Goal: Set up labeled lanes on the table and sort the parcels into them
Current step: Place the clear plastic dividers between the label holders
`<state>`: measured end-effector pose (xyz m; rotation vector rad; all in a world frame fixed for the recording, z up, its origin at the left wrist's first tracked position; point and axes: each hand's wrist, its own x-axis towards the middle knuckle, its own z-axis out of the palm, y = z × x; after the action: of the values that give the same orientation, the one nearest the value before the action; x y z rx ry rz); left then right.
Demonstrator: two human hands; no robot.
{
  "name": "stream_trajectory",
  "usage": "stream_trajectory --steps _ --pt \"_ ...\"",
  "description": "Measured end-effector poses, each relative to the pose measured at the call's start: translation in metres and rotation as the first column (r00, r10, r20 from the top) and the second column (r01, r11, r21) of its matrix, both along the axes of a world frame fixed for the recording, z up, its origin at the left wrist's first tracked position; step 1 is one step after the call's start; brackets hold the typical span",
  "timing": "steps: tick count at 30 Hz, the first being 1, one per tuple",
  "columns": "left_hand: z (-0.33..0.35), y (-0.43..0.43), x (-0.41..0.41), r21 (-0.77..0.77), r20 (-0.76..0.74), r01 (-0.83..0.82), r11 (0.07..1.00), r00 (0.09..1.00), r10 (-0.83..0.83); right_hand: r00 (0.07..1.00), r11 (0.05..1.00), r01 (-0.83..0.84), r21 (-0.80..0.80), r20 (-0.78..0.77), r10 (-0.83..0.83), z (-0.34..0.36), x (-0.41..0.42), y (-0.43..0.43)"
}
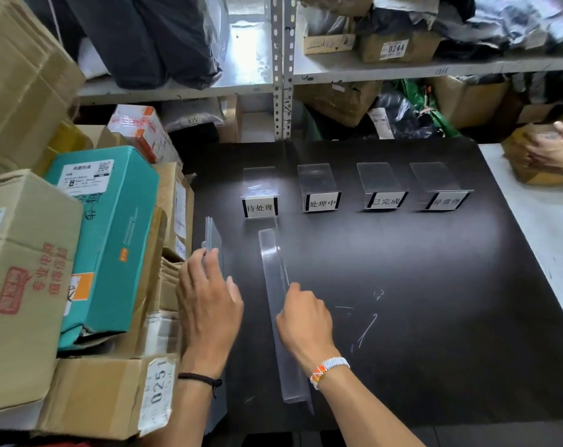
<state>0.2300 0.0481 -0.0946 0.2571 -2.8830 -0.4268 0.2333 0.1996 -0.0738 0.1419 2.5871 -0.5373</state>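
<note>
- Step in hand, as judged: lane set-up, not sorting; the parcels sit piled off the left edge of the black counter (402, 285).
- Long clear plastic divider strip (271, 262) lies flat on the counter; it runs from the near edge toward the leftmost of the clear plastic sign stands with white paper labels (260, 206), its far end just short of that stand.
- Right hand (306, 321) at the strip's middle; fingers curled down onto its right edge, seemingly pinching it (contact itself hidden under the knuckles).
- Left hand (209, 304) at the counter's left edge; fingers and thumb closed loosely round a stack of clear plastic strips (212, 235) held on edge.
- Next move, as judged: square the laid strip to the gap between first and second stands; then draw another from the stack; clear plastic on black reads poorly, so alignment wants care.
- Counts: sign stands, four, in one row at the far side; strips laid, one; strips in stack, cannot tell.
- Parcels: one teal cardboard parcel (112, 237) among brown cardboard parcels (22, 285); total not countable, partly hidden.
- Another person's hands (557, 153), two, at far right.
</note>
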Motion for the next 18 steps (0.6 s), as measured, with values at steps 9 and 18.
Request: stream_trajectory --steps 9,18 --pt "-0.015 0.090 -0.041 0.657 0.223 0.077 0.750 0.931 -0.291 0.994 0.997 -0.004 -0.081 -0.108 -0.005 0.026 -0.052 0.053" --pt "-0.046 0.098 -0.095 0.784 0.346 -0.149 0.602 0.911 -0.225 0.998 0.995 -0.043 -0.089 -0.046 0.039 -0.001 -0.118 0.055"
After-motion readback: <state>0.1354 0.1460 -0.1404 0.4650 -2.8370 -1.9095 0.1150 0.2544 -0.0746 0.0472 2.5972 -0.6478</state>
